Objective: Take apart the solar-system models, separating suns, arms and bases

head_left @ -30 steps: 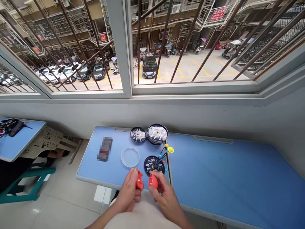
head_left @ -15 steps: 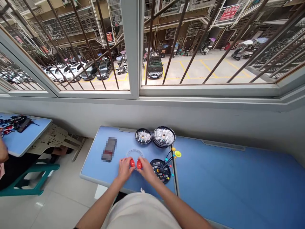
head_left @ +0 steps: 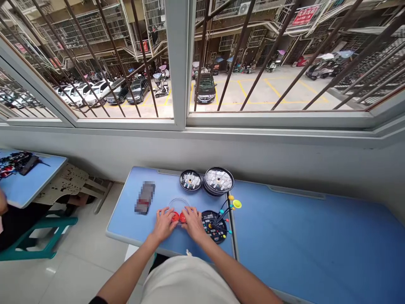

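Observation:
My left hand (head_left: 164, 223) has its fingers closed on a small round red piece (head_left: 175, 217). A matching red piece (head_left: 182, 218) is under the fingers of my right hand (head_left: 192, 222). Both pieces lie low, side by side, over a clear round dish (head_left: 179, 200) on the blue table. Just right of my right hand is a black disc (head_left: 207, 218) with printed marks. Thin dark stalks with coloured tips (head_left: 218, 218) rise from it. What the red pieces are exactly is too small to tell.
Behind my hands stand a round black-rimmed tray (head_left: 190, 180) and a stack of larger ones (head_left: 219, 180). A blurred dark object (head_left: 145, 197) lies at the left of the blue table (head_left: 126, 223). Another person sits at the far left table (head_left: 19, 190), near a green stool (head_left: 41, 242).
Both hands have come down with the red pieces, which now lie flatter and closer together over the clear dish. My fingers have turned to press from above.

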The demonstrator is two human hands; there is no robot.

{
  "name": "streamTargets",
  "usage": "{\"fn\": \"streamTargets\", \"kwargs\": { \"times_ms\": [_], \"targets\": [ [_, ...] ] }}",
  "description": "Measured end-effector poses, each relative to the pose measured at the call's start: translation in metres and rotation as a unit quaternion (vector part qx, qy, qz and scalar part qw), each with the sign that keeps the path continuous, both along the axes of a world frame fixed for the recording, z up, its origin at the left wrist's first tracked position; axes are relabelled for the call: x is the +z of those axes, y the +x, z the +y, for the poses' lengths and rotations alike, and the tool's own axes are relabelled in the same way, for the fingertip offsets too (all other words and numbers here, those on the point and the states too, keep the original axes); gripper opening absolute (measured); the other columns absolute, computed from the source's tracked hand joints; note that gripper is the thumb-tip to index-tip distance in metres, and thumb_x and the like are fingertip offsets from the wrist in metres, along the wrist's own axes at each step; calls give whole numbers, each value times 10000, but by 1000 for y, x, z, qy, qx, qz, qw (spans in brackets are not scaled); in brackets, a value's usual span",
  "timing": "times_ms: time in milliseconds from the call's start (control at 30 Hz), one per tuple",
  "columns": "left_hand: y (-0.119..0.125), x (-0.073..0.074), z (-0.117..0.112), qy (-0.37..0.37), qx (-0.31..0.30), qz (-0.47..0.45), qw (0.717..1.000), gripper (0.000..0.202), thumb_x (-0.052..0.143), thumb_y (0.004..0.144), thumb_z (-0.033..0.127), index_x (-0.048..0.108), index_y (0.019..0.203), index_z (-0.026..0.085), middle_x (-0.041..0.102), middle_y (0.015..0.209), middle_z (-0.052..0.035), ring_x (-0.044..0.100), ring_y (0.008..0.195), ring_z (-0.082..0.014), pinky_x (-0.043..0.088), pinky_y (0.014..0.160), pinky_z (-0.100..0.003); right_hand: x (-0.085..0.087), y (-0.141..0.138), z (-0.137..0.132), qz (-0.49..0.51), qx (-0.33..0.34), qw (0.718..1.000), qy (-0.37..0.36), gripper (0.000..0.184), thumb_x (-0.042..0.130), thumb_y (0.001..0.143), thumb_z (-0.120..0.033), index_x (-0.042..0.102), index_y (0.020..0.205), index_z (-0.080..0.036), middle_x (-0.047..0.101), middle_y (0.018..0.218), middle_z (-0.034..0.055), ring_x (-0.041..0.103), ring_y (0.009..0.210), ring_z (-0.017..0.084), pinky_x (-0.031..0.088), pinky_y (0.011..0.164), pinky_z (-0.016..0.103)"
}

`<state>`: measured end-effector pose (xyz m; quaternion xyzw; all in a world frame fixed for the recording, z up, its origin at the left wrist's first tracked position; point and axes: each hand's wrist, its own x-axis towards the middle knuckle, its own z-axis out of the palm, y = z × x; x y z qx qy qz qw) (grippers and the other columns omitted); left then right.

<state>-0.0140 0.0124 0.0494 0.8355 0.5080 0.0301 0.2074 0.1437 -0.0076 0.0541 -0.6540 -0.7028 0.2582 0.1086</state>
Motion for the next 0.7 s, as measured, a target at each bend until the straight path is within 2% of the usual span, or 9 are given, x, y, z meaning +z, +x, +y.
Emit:
{"fn": "streamTargets", "kwargs": {
  "times_ms": [67,100,200,300,400,467,567,700],
  "targets": [
    [4,6,-4,23,20,-14,999,210,470,847,275,590,1006,208,535,1228,-53,392,1159,-254,260,958,-456,6,3,-10,6,-12,1000,17,398,646,655,-89,534,1016,-214,458,1302,103,378,1155,309,306,888,421],
    [9,10,-7,38,35,-27,998,213,454,853,257,594,1006,207,544,1209,-58,403,1141,-249,271,949,-445,8,6,-17,28,-16,999,19,392,629,663,-89,537,1021,-220,486,1268,95,395,1139,295,312,890,405],
    [30,20,-18,56,55,-90,993,224,426,857,202,613,981,199,599,1098,-61,443,1059,-224,304,913,-403,13,23,-48,136,-27,990,-16,240,552,698,-106,580,910,-214,626,971,50,533,927,214,387,791,311],
    [61,27,-29,14,28,-155,987,198,478,829,178,645,930,207,652,929,-42,479,957,-208,333,866,-373,7,47,-83,176,-54,981,-62,107,496,703,-137,585,731,-189,629,701,6,567,671,165,412,628,259],
    [91,28,-34,-40,3,-169,985,199,532,797,186,659,947,222,664,863,-40,498,894,-209,351,824,-367,-7,69,-108,216,-136,964,-72,97,474,690,-188,566,661,-192,608,604,-23,554,582,151,398,566,249],
    [107,28,-33,-61,-25,-153,986,238,545,789,195,644,1003,230,663,913,-45,506,890,-214,356,809,-367,-17,77,-115,246,-183,950,-67,101,467,680,-214,559,645,-196,599,577,-30,556,563,153,398,555,251],
    [123,27,-28,-67,-79,-115,988,291,545,787,194,614,1066,238,648,972,-49,508,914,-223,366,785,-353,-26,80,-113,251,-207,944,-53,120,451,689,-227,560,648,-197,597,567,-23,567,561,166,400,552,263],
    [134,23,-17,-60,-126,-76,987,259,508,799,169,632,1022,215,640,937,-63,509,922,-226,375,779,-339,-31,77,-103,242,-226,943,-31,132,449,706,-208,575,667,-205,622,615,2,589,606,193,406,591,293]
  ]
}}
